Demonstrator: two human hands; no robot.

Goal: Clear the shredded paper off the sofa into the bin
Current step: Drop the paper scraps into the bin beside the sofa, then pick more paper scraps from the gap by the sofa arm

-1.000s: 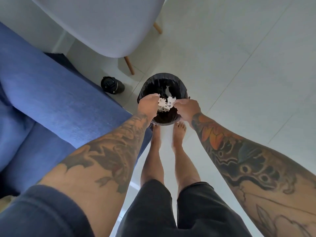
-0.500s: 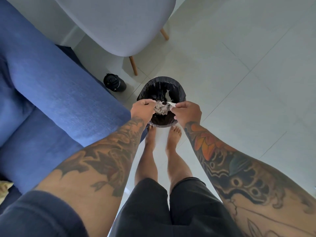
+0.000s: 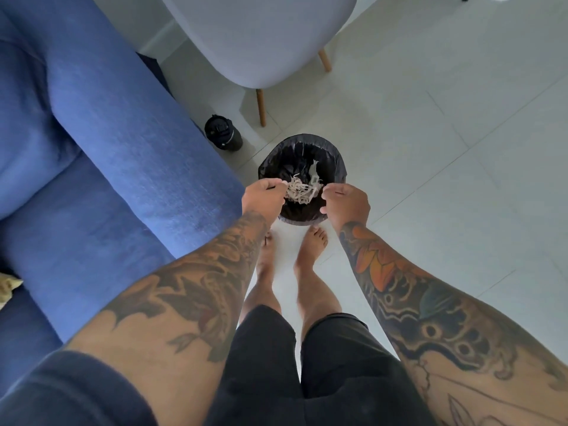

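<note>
A clump of pale shredded paper (image 3: 302,190) hangs directly over the open mouth of a small round bin lined with a black bag (image 3: 336,162), which stands on the floor just past my bare feet. My left hand (image 3: 264,196) pinches the clump's left side. At the clump's right edge my right hand (image 3: 347,202) has its fingers curled on the strands. A few strands and a white scrap lie inside the bin. The blue sofa (image 3: 101,155) fills the left; a tan scrap (image 3: 7,287) shows at its left edge.
A black bottle (image 3: 223,137) stands on the floor between the sofa arm and the bin. A grey chair (image 3: 261,38) with wooden legs (image 3: 261,107) stands just beyond the bin. Pale floor tiles (image 3: 445,149) stretch to the right.
The view has tilted, so bin and hands sit lower in frame. My hands have drawn slightly apart over the bin, and the paper clump has loosened and spread between them.
</note>
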